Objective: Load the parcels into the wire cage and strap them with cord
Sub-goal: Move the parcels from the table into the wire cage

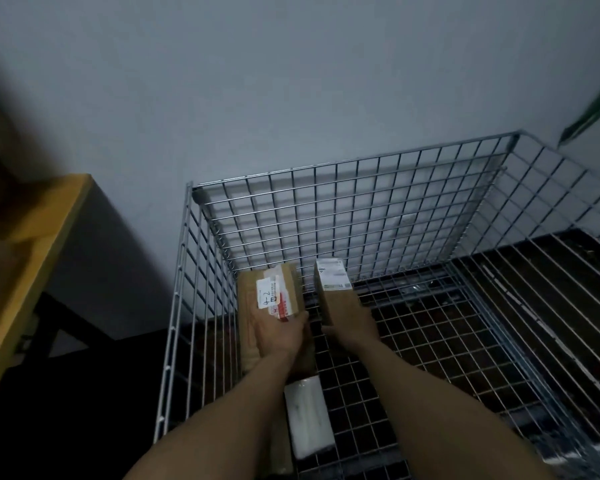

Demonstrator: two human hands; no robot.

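Both my arms reach down into the open wire cage. My left hand grips a brown cardboard parcel with a white and red label, which lies against the cage's left wall. A narrower brown parcel with a white label at its far end is held in my right hand, just to the right of the first; a small gap shows between them. A white wrapped parcel lies on the cage floor between my forearms. No cord is in view.
The cage stands against a grey wall. A wooden table edge runs along the left, outside the cage. Green plant leaves hang at the top right. The cage floor to the right of the parcels is bare wire mesh.
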